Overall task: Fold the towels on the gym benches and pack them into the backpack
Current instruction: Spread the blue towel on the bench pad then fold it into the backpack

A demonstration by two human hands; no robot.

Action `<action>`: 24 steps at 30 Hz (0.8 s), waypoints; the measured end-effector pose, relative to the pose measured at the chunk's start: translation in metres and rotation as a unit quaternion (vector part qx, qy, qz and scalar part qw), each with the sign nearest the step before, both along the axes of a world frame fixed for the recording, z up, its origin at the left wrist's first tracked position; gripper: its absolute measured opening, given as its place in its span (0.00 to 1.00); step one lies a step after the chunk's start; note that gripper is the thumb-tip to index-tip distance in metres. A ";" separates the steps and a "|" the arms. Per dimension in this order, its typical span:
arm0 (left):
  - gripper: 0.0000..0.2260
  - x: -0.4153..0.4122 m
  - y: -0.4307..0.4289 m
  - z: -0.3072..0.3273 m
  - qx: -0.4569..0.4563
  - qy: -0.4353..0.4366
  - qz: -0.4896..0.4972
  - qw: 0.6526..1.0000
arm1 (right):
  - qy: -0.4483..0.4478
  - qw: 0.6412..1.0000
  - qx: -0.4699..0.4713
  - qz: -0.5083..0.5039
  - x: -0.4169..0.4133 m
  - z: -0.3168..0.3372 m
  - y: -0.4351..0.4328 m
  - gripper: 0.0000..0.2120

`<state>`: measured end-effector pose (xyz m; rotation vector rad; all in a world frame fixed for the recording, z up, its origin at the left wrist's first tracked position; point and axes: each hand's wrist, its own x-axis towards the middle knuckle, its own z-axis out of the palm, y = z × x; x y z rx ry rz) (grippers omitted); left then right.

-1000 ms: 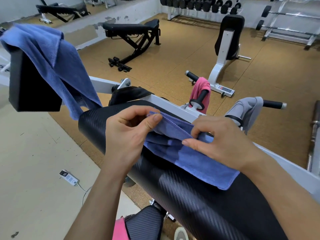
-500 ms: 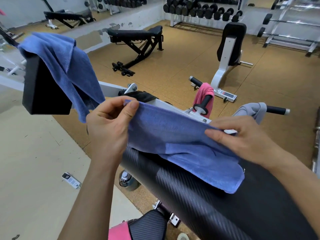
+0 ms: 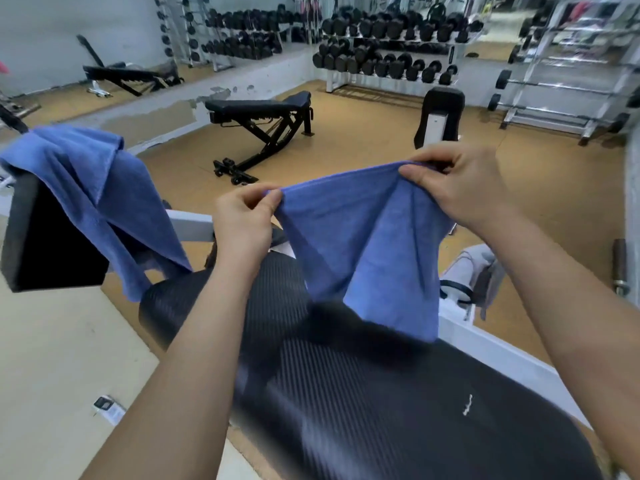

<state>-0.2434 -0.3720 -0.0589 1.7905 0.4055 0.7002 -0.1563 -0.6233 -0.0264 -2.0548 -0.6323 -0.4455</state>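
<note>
So the bench pad [image 3: 363,393] under your forearms is bare now. A second ago the blue towel [image 3: 360,244] was lying flat on it, and you've lifted it right off. It hangs in the air between your hands, its low corner dangling just over the pad; can't tell if it touches. Looks to me like you're squaring it up, so the real fold hasn't happened yet.

Your hands are held apart. Your left hand [image 3: 242,220] pinches one top corner between thumb and fingers, and your right hand [image 3: 460,181], a bit higher and farther out, has the other corner bunched in curled fingers.

Out past your left hand, a second blue towel [image 3: 104,188] sits draped over a black pad [image 3: 45,244]. A grey towel [image 3: 485,268] hangs below your right. No backpack in view.
</note>
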 end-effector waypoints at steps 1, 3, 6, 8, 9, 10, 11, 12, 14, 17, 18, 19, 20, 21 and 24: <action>0.07 0.006 -0.002 0.011 0.025 -0.032 -0.003 0.999 | -0.064 0.997 -0.027 -0.017 -0.001 0.013 -0.006 0.06; 0.07 0.009 -0.002 0.029 0.058 -0.092 -0.013 0.994 | -0.183 0.979 -0.090 -0.024 -0.013 0.030 -0.018 0.07; 0.07 -0.011 0.005 0.030 0.104 -0.098 -0.008 0.990 | -0.252 0.953 -0.164 -0.017 -0.043 0.019 -0.025 0.09; 0.08 -0.043 0.006 0.014 0.086 -0.077 -0.014 0.993 | -0.251 0.948 -0.196 -0.010 -0.073 -0.008 -0.022 0.09; 0.08 -0.063 0.004 0.004 0.050 -0.067 -0.019 0.996 | -0.242 0.947 -0.210 0.006 -0.089 -0.023 -0.019 0.09; 0.09 -0.084 0.002 -0.006 0.022 -0.053 -0.015 0.998 | -0.217 0.950 -0.223 0.030 -0.108 -0.038 -0.016 0.09; 0.10 -0.106 0.000 -0.017 0.006 -0.038 -0.007 0.999 | -0.173 0.955 -0.234 0.061 -0.125 -0.054 -0.013 0.07; 0.11 -0.128 -0.002 -0.027 0.001 -0.021 0.002 1.000 | -0.119 0.958 -0.242 0.095 -0.143 -0.068 -0.011 0.05; 0.12 -0.170 -0.004 -0.045 0.001 0.009 0.014 1.000 | -0.011 0.956 -0.249 0.156 -0.174 -0.089 -0.010 0.05; 0.13 -0.214 -0.003 -0.058 -0.028 0.037 0.040 0.998 | 0.082 0.940 -0.260 0.204 -0.205 -0.100 -0.011 0.11; 0.11 -0.224 -0.002 -0.061 -0.040 0.043 0.052 0.997 | 0.105 0.939 -0.257 0.204 -0.210 -0.097 -0.011 0.11; 0.09 -0.231 -0.001 -0.063 -0.052 0.046 0.065 0.995 | 0.130 0.938 -0.252 0.198 -0.213 -0.093 -0.011 0.11; 0.08 -0.236 0.000 -0.065 -0.068 0.048 0.080 0.993 | 0.161 0.934 -0.252 0.196 -0.215 -0.088 -0.010 0.12; 0.08 -0.241 0.002 -0.066 -0.086 0.050 0.095 0.991 | 0.187 0.928 -0.254 0.200 -0.217 -0.084 -0.010 0.11; 0.08 -0.257 0.006 -0.069 -0.108 0.091 0.102 0.985 | 0.228 0.911 -0.260 0.225 -0.225 -0.073 -0.006 0.09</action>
